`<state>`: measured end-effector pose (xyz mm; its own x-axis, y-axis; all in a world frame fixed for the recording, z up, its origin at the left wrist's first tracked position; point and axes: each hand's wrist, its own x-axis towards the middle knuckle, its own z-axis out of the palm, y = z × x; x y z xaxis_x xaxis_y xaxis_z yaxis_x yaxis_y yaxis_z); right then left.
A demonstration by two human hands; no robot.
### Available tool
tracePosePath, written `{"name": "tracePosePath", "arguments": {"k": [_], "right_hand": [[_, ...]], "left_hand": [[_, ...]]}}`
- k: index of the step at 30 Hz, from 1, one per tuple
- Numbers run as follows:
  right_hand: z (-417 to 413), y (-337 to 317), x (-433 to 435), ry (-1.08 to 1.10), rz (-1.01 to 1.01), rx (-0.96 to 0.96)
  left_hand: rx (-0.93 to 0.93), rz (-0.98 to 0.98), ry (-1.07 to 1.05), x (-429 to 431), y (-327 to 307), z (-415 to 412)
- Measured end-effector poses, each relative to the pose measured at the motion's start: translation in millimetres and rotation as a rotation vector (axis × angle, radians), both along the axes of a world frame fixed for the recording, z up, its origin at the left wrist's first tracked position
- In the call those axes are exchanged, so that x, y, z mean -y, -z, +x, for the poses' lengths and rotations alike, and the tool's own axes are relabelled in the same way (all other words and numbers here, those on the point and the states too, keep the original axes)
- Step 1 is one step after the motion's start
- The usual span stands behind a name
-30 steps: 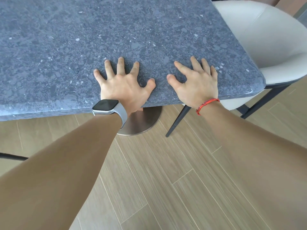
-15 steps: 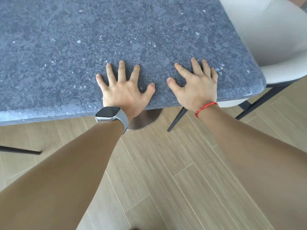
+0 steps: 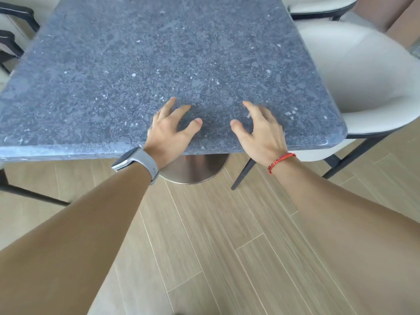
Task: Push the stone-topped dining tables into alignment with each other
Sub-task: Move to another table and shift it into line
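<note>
Both the left hand (image 3: 169,130) and right hand (image 3: 261,133) rest spread, holding nothing, near the stone tabletop (image 3: 159,64) edge, apparently to shove it

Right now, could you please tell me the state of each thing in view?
Stone table top: bare, level.
Left hand: open, resting at the near edge.
Right hand: open, fingers blurred, at the near edge.
White chair: empty, tucked at the table's right side.
Round metal base: flat on the floor.
</note>
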<state>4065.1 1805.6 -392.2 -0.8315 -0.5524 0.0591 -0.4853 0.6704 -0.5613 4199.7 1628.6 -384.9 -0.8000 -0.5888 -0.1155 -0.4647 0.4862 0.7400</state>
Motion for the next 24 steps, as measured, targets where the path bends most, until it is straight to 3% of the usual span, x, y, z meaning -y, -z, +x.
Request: {"name": "tracePosePath", "arguments": {"k": [3, 8, 14, 24], "right_hand": [[23.0, -34.1, -5.2, -0.03, -0.117, 0.141], [71.1, -99.8, -4.3, -0.036, -0.31, 0.273], [131.8, -161.9, 9.4, -0.097, -0.479, 0.396], [202.6, -189.9, 45.3, -0.244, -0.467, 0.437]], "left_hand": [[-0.214, 0.236, -0.046, -12.7, -31.8, 28.8], [-0.359, 0.3, -0.055, -29.9, -94.7, 85.3], [-0.423, 0.281, -0.085, -22.9, -146.1, 157.9], [-0.467, 0.212, -0.213, 18.0, -188.7, 252.9]]}}
